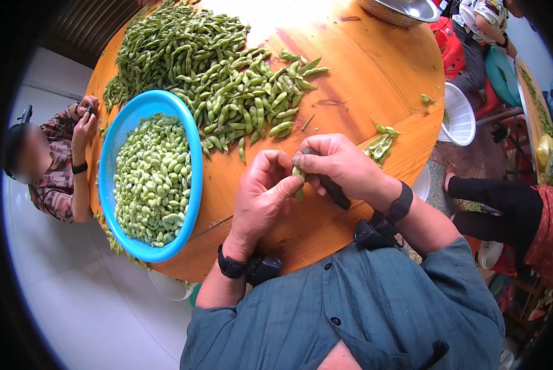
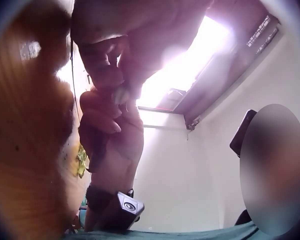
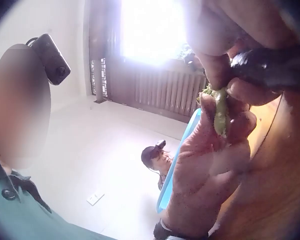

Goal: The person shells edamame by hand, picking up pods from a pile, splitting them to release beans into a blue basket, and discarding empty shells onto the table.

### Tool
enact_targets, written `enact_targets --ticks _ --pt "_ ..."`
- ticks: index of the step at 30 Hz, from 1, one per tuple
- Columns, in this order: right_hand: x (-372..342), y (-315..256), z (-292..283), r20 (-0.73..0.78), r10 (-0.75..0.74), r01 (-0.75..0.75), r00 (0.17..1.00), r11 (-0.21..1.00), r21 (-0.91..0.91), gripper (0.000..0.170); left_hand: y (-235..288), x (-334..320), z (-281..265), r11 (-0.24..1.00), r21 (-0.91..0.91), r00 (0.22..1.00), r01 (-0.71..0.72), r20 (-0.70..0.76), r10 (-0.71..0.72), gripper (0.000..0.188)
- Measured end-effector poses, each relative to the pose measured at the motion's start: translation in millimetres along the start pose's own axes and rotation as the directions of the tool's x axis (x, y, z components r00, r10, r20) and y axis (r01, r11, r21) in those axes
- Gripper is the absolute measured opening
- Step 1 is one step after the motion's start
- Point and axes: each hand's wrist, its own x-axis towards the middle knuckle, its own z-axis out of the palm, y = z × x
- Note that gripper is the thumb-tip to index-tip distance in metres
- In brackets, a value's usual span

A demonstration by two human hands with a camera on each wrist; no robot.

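Note:
In the head view my left hand pinches a green soybean pod between thumb and fingers. My right hand meets it there, its thumb tip right at the pod's upper end. A black elongated object lies within the curled fingers of that hand; what kind it is I cannot tell. The right wrist view shows the pod upright along the left fingers, with the shiny black object beside it. Backlight darkens both hands in the left wrist view.
A blue basket of shelled beans stands left of my hands. Behind it spreads a large heap of pods. Empty-looking husks lie at right on the round wooden table. Another person sits across the left edge.

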Motion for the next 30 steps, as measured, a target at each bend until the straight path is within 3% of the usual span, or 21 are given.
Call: enact_targets --ticks 2,8,9,13,20,24,26,30 --pt "0 0 0 0.007 0.003 -0.003 1.0 1.0 0.014 0.025 1 -3 5 0.993 0.106 0.997 -0.058 -0.043 0.062 0.026" --pt "0 4 3 -0.008 0.048 -0.047 0.999 0.999 0.02 0.024 4 -3 5 0.998 0.06 0.992 0.014 -0.124 -0.007 0.018" --pt "-1 3 5 -0.025 0.0 -0.001 1.0 0.999 -0.037 0.023 4 -3 4 0.998 0.06 0.992 0.016 -0.125 -0.008 0.018" --pt "-4 1 6 -0.045 -0.095 0.087 0.994 0.982 -0.166 0.016 2 -2 -3 0.998 -0.037 0.996 0.041 -0.078 -0.044 0.014" --pt "-9 -8 5 -0.033 -0.109 0.098 0.994 0.966 -0.241 0.014 -1 0 -10 0.977 -0.198 0.996 0.076 -0.036 -0.085 0.013" --pt "-9 -8 7 -0.041 -0.098 0.086 0.994 0.969 -0.232 0.015 -4 -3 -4 0.992 -0.126 0.997 0.03 -0.061 -0.038 0.017" --pt "-9 -7 8 -0.041 -0.077 0.066 0.996 0.973 -0.223 0.014 -3 -4 -1 1.0 0.018 0.997 -0.009 -0.072 0.01 0.022" --pt "-8 -2 7 -0.019 -0.076 0.071 0.997 0.982 -0.175 0.015 -2 -2 -8 0.998 -0.019 0.998 0.057 -0.014 -0.058 0.026"
